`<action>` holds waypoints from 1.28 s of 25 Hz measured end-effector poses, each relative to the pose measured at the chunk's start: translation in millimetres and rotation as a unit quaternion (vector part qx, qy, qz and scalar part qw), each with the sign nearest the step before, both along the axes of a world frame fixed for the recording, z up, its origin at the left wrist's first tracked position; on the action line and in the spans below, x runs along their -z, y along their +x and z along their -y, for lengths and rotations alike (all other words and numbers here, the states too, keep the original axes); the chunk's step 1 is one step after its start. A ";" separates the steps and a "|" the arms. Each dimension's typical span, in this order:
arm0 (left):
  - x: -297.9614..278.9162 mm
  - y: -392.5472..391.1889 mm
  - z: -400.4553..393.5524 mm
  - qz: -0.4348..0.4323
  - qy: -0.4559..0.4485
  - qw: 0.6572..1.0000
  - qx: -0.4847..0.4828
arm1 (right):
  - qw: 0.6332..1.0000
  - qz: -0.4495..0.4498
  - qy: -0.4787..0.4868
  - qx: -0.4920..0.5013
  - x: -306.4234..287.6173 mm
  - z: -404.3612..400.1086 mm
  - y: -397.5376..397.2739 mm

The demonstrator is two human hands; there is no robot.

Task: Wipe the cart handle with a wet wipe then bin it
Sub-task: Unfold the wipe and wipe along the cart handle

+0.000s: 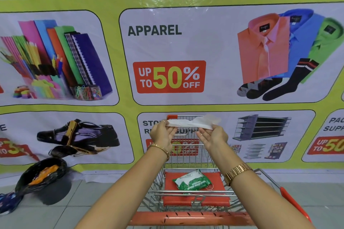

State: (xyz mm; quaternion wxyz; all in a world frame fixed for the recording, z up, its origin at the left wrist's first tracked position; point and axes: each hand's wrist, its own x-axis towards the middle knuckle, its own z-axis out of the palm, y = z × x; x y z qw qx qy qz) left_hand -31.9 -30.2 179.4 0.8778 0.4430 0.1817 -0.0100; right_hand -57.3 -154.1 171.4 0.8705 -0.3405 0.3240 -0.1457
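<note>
Two hands, left hand point(161, 134) and right hand point(214, 135), pinch one wet wipe point(193, 123) above one cart handle point(189, 218).

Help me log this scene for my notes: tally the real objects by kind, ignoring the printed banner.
Wet wipe, held by left hand and right hand: 1
Wipes pack: 1
Shopping cart: 1
Bin with black bag: 1
Total: 4

Wet wipe point(189, 123): white, thin, stretched roughly level in the air above the cart basket, one end crumpled. Cart handle point(188, 218): orange bar with dark tick marks, horizontal at bottom of view. Bin point(43, 182): black-bagged, on the floor at left, orange scrap inside.
</note>
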 end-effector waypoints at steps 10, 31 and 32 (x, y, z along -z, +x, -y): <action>17.7 -12.2 -22.9 0.001 -0.057 0.996 0.074 | 0.996 0.010 -0.058 -0.064 12.6 24.2 -25.7; 77.0 -154.2 -59.4 0.189 0.652 0.709 0.192 | 0.752 -0.211 -0.619 -0.076 81.1 51.2 -224.0; 76.5 -155.7 -59.0 0.190 0.665 0.698 0.186 | 0.729 -0.217 -0.645 -0.068 79.7 47.9 -224.8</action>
